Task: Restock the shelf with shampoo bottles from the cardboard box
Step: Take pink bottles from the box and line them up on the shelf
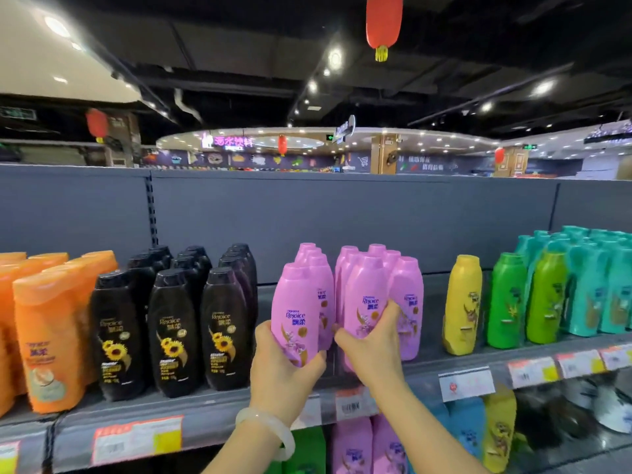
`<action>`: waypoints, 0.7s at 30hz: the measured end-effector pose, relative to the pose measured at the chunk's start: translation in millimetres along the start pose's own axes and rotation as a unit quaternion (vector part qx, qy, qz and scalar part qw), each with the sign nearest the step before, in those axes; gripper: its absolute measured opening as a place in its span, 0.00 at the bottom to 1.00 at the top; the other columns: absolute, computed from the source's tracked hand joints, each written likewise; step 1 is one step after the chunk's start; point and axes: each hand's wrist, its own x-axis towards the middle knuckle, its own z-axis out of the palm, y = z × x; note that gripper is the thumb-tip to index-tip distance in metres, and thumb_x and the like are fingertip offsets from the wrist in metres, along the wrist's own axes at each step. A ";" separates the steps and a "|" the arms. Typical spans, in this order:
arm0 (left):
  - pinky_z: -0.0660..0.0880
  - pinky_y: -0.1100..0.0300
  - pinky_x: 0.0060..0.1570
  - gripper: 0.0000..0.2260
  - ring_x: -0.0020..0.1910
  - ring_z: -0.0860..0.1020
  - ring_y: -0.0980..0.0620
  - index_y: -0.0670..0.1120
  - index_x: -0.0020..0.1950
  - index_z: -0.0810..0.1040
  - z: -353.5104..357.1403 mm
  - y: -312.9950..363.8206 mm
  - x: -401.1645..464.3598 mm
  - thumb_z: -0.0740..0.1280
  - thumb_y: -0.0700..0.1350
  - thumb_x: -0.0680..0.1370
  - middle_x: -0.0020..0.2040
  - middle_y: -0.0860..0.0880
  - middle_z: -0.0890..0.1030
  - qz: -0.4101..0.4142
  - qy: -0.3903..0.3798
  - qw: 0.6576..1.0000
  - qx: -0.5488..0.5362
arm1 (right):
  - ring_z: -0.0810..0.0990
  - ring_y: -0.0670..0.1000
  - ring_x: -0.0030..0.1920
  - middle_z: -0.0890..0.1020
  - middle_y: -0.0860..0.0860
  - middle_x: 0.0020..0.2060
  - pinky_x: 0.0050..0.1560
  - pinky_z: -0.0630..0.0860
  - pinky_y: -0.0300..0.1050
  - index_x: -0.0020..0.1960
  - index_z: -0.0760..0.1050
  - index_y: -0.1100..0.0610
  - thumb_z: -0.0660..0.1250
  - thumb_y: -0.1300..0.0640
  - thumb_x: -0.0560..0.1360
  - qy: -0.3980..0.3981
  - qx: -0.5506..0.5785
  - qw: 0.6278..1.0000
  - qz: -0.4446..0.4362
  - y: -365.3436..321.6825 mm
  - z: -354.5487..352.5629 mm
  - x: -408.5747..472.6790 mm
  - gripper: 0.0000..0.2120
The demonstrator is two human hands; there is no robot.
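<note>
Your left hand (284, 367) grips the lower body of a purple shampoo bottle (297, 313), thumb on its left edge and fingers curled under its base, holding it upright at the front of the shelf (212, 405). Your right hand (371, 343) grips a second purple bottle (366, 302) just to the right, fingers wrapped across its label and lower body. The two hands are side by side, close together but each clamped on its own bottle. Both bottles stand at the head of the purple rows (345, 265), which run back toward the grey back panel (342, 213). A pale bangle (270, 427) sits on your left wrist. To the left of the purple group stand three rows of black bottles (171, 330) with sunflower labels, and beyond them orange bottles (44, 340). To the right, a gap separates the purple group from a single yellow bottle (462, 302), followed by green bottles (506, 299) and teal bottles (588, 285). Price tags (136, 439) line the shelf edge. The shelf below holds more purple bottles (352, 446). Red lanterns (383, 20) hang from the dark ceiling. The cardboard box is not in view.
</note>
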 end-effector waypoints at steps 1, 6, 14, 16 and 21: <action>0.71 0.65 0.35 0.26 0.38 0.76 0.57 0.49 0.53 0.62 4.2 0.4 0.2 0.76 0.41 0.66 0.41 0.53 0.76 -0.004 0.011 1.000 0.000 | 0.76 0.53 0.52 0.74 0.52 0.52 0.47 0.75 0.42 0.61 0.60 0.55 0.76 0.60 0.64 -0.005 0.005 1.000 -0.007 3.6 1.1 5.1 0.33; 0.68 0.70 0.34 0.27 0.38 0.75 0.59 0.49 0.54 0.63 15.7 -0.3 -1.1 0.77 0.41 0.65 0.43 0.53 0.76 -0.023 0.058 0.998 0.005 | 0.75 0.52 0.57 0.72 0.52 0.58 0.56 0.76 0.49 0.66 0.58 0.57 0.77 0.57 0.64 -0.041 0.004 0.999 -0.012 19.3 9.3 13.3 0.38; 0.74 0.65 0.37 0.26 0.39 0.76 0.58 0.51 0.52 0.61 13.8 1.8 1.9 0.76 0.41 0.66 0.42 0.55 0.75 -0.024 0.076 0.997 0.022 | 0.74 0.51 0.60 0.72 0.52 0.60 0.61 0.75 0.50 0.67 0.59 0.56 0.78 0.57 0.63 -0.056 -0.001 0.998 -0.018 25.6 15.0 13.0 0.40; 0.73 0.66 0.36 0.26 0.39 0.77 0.58 0.51 0.52 0.62 13.6 3.9 5.2 0.76 0.41 0.66 0.42 0.54 0.76 -0.018 0.075 0.997 0.017 | 0.72 0.53 0.63 0.70 0.54 0.61 0.63 0.73 0.50 0.70 0.57 0.57 0.78 0.54 0.63 -0.048 -0.045 0.998 -0.020 23.6 12.9 10.0 0.43; 0.75 0.63 0.37 0.25 0.39 0.77 0.57 0.51 0.53 0.62 11.9 7.7 9.7 0.76 0.41 0.67 0.42 0.54 0.76 -0.005 0.066 0.998 0.004 | 0.67 0.56 0.66 0.68 0.56 0.63 0.66 0.68 0.50 0.72 0.53 0.61 0.75 0.45 0.65 -0.026 -0.196 0.979 -0.039 20.8 4.5 -5.6 0.47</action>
